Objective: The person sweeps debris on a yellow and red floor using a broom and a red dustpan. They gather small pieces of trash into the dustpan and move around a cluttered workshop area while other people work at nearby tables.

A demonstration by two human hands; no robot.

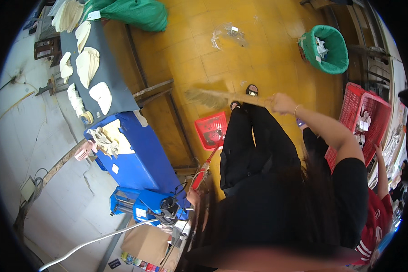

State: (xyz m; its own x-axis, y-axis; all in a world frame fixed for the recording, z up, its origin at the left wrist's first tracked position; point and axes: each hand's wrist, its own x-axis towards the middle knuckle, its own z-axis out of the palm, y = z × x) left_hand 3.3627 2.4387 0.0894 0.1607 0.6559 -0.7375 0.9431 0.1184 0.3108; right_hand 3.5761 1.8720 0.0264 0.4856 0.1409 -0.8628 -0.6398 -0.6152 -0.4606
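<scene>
My right hand (pixel 282 103) is closed around the handle of a straw broom (pixel 209 97), whose bristles are blurred over the yellow tiled floor (pixel 190 41) in front of my feet. My left hand (pixel 194 198) grips the upper end of the long handle of a red dustpan (pixel 211 130), which rests on the floor just left of my black trousers. Most of my left arm is hidden by my dark hair and black top.
A blue-covered workbench (pixel 143 156) with pale cut pieces stands at my left. A green-lined bin (pixel 328 49) and clear plastic scraps (pixel 229 34) are on the floor ahead. Red crates (pixel 365 113) and another person in a red top (pixel 381 213) are at my right.
</scene>
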